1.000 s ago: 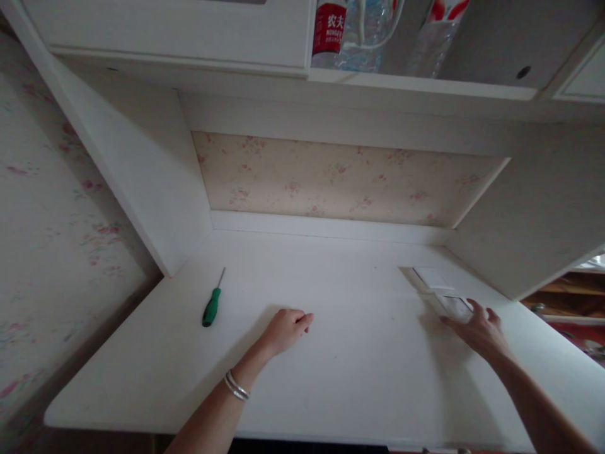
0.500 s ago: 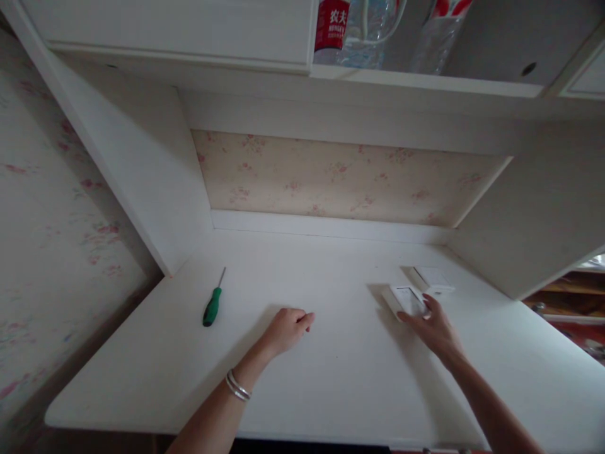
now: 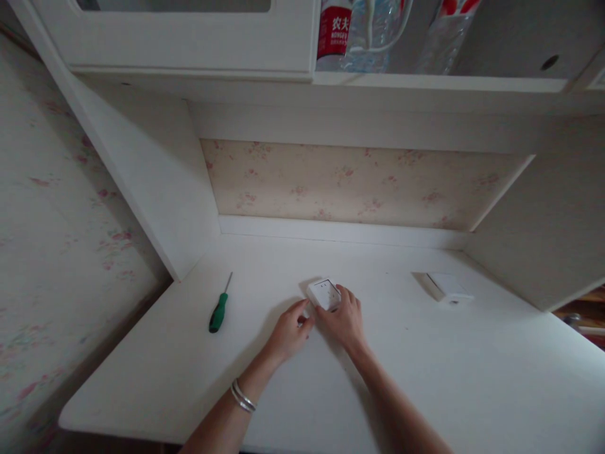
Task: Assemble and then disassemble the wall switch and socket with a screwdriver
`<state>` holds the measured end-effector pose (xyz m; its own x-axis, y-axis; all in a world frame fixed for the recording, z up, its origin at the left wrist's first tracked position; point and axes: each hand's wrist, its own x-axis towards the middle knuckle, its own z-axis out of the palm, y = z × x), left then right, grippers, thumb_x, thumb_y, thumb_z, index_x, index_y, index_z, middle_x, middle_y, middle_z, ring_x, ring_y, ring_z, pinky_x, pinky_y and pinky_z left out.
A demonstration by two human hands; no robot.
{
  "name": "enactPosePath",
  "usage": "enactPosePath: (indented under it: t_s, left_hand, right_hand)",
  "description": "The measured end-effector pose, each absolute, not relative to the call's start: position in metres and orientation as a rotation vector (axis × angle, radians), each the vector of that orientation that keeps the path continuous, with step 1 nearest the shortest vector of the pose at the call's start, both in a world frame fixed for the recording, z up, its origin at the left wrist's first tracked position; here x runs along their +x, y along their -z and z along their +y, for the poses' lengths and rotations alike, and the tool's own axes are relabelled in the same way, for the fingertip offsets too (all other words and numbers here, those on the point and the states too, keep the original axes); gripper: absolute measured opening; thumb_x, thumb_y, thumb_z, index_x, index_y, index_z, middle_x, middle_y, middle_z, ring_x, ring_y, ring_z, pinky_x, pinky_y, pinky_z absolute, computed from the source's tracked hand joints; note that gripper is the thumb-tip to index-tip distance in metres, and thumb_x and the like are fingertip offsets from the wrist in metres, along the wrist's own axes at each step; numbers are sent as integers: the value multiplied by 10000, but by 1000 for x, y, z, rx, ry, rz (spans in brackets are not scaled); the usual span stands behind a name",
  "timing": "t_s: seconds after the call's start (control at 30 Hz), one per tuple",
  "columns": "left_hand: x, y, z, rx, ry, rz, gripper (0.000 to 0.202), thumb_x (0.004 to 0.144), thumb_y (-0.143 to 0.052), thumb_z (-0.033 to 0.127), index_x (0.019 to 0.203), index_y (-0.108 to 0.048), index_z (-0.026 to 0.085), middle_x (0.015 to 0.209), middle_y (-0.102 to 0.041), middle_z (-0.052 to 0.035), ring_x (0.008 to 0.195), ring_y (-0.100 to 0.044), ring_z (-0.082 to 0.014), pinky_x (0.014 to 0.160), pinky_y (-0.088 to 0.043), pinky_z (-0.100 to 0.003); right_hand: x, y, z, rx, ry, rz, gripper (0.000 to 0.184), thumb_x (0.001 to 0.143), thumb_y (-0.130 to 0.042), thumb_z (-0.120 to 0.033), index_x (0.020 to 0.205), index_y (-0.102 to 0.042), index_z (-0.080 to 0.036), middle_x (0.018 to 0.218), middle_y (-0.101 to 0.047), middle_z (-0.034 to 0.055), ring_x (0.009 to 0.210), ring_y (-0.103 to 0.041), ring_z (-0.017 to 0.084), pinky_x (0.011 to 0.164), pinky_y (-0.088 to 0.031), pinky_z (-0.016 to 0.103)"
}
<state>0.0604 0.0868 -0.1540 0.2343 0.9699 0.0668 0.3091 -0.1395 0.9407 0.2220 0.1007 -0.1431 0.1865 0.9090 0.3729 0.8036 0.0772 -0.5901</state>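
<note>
A white wall socket (image 3: 324, 292) with small slots in its face sits over the middle of the white desk. My right hand (image 3: 347, 318) grips it from the right, thumb at the near edge and fingers round the far side. Just left of the socket's near corner is my left hand (image 3: 288, 331), wearing bangles at the wrist. Its fingers curl toward the thumb; whatever lies between them is too small to make out. On the desk to the left lies a screwdriver (image 3: 218, 315) with a green handle, its shaft pointing away from me.
Another white box-shaped fitting (image 3: 451, 288) stands on the desk (image 3: 198, 384) at the right. A cabinet (image 3: 193, 44) overhangs the back, with plastic bottles (image 3: 334, 31) on its open shelf. Side panels (image 3: 142, 157) bound the desk left and right.
My right hand has brought the wall socket leftward from the right side to my left hand. My left hand's fingers have loosened a little beside it. The view has shifted slightly.
</note>
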Motion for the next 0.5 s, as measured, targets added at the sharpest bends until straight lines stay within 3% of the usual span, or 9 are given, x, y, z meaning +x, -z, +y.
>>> enactPosePath:
  t_s: [0.17, 0.27, 0.4, 0.5]
  left_hand:
    - [61, 146, 86, 1693, -959, 1177, 494, 820, -531, 220, 1312, -497, 187, 1289, -545, -115, 832, -626, -175, 672, -535, -270]
    - [62, 144, 87, 1687, -987, 1182, 555, 777, -540, 147, 1324, -491, 221, 1308, -530, -99, 870, -620, -188, 702, -543, -285]
    - [61, 144, 88, 1641, -1008, 1137, 621, 753, -530, 101, 1354, -445, 229, 1344, -478, -111, 819, -627, -161, 658, -555, -263]
    - [61, 143, 88, 1604, -1015, 1093, 563, 801, -536, 174, 1350, -435, 240, 1358, -437, -114, 751, -625, -131, 565, -553, -231]
  right_hand:
    - [215, 148, 90, -1653, -192, -1673, 647, 688, -644, -374, 1260, -440, -150, 1285, -484, 144, 1184, -413, 313, 979, -370, 447]
    - [218, 150, 84, -1588, -252, -1694, 657, 691, -652, -385, 1268, -427, -166, 1303, -479, 138, 1200, -417, 301, 983, -377, 449]
    - [218, 151, 79, -1538, -306, -1677, 622, 710, -642, -368, 1263, -431, -178, 1307, -486, 137, 1216, -423, 288, 1000, -371, 452]
    - [217, 151, 77, -1521, -335, -1657, 553, 745, -611, -350, 1247, -450, -183, 1270, -523, 129, 1189, -455, 273, 984, -388, 445]
